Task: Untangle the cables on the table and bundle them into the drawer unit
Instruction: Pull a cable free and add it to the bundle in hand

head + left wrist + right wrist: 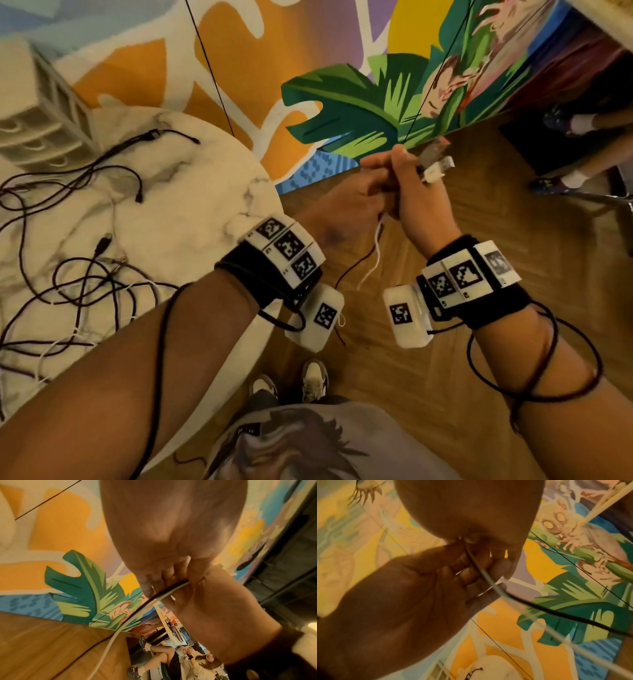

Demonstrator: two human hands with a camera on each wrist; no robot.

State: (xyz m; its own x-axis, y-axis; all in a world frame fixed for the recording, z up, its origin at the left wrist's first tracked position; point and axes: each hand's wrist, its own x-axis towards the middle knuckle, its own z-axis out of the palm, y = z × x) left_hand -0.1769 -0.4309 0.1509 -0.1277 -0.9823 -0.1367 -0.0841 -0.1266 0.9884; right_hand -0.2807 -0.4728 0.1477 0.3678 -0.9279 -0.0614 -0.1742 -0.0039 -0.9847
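Clearly we are working on one pair of cables lifted off the table [205, 205], out over the floor. Our left hand [352, 202] and right hand [421, 205] meet knuckle to knuckle, both with fingers curled tight around a white cable [109, 646] and a dark cable [573, 616] running side by side through the grip. White plug ends [436, 168] stick up and away from the right fist, while the loose lengths hang down between our wrists toward the floor, so the long axis runs roughly vertical. To do this well, we judge that one hand should anchor the plugs while the other slides along, separating dark from white before coiling; pulling hard would only tighten any knot. The other tangled cables [78, 274] lie on the marble top, and the drawer unit [37, 113] stands at its far edge, well apart from our hands.
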